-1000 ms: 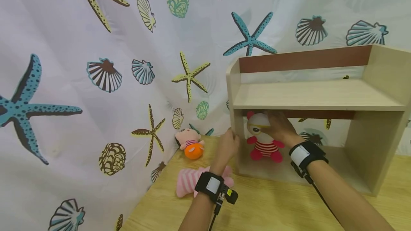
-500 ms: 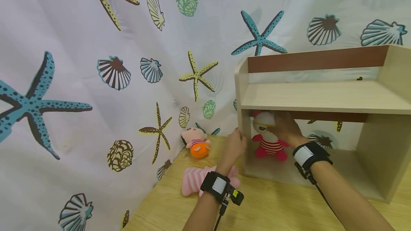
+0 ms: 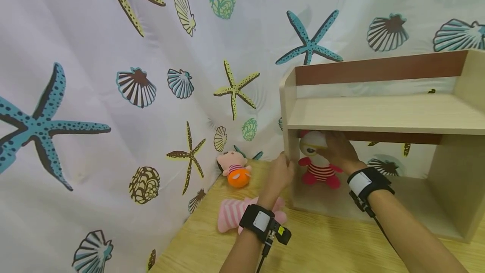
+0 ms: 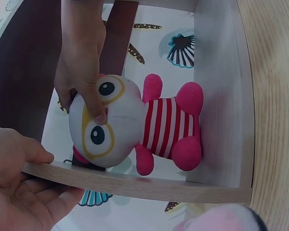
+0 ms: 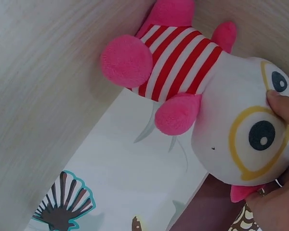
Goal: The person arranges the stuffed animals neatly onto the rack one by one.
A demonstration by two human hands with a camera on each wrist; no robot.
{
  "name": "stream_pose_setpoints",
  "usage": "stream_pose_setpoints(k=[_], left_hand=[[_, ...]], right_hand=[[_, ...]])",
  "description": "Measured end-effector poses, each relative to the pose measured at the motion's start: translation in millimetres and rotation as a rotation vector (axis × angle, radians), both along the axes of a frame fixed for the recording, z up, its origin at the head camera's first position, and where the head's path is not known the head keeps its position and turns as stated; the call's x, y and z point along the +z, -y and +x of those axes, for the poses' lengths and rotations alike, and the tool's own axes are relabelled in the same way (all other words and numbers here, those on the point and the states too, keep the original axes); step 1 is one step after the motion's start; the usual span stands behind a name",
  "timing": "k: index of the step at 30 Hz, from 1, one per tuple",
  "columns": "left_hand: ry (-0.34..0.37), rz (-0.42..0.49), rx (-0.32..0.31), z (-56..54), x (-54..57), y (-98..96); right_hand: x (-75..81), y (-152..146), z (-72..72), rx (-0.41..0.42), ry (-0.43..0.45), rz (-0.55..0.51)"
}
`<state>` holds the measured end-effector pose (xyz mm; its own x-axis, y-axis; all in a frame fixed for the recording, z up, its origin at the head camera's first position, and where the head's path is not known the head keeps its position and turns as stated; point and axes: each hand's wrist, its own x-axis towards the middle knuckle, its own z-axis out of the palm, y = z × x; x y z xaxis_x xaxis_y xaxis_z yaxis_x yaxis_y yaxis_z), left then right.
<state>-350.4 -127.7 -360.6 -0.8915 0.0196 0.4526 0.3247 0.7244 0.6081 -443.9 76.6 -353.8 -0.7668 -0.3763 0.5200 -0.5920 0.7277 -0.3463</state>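
Observation:
A plush panda (image 3: 319, 161) with pink limbs, yellow-ringed eyes and a red-and-white striped body is in the lower compartment of the wooden shelf (image 3: 382, 113), by its left side panel. My right hand (image 3: 339, 148) grips the head, thumb across the face between the eyes and fingers behind, as the right wrist view shows. The feet are at the compartment floor. My left hand (image 4: 24, 178) holds the front edge of the left side panel (image 4: 135, 186), thumb on one side and fingers on the other.
On the wooden table (image 3: 204, 239) left of the shelf lie a doll with an orange bottom (image 3: 235, 169) and a pink striped plush (image 3: 233, 214), partly behind my left forearm. A curtain (image 3: 94, 54) with starfish and shells hangs behind.
The whole scene has shifted right in the head view. Both hands keep their holds, and the panda stays at the left side of the compartment.

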Motion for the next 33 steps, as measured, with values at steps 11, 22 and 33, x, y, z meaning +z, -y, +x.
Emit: stream_pose_setpoints(k=[11, 22, 33], left_hand=[[-0.023, 0.024, -0.017, -0.4, 4.5, -3.8], [-0.046, -0.004, -0.005, 1.2, 5.8, -1.6], [-0.046, -0.047, 0.014, 2.7, 3.2, -1.4]], right_hand=[[-1.1, -2.6, -6.0, -0.019, -0.007, -0.037], [-7.4, 0.4, -9.4, -0.060, -0.083, -0.024], [-14.6, 1.2, -5.2, -0.114, -0.050, -0.045]])
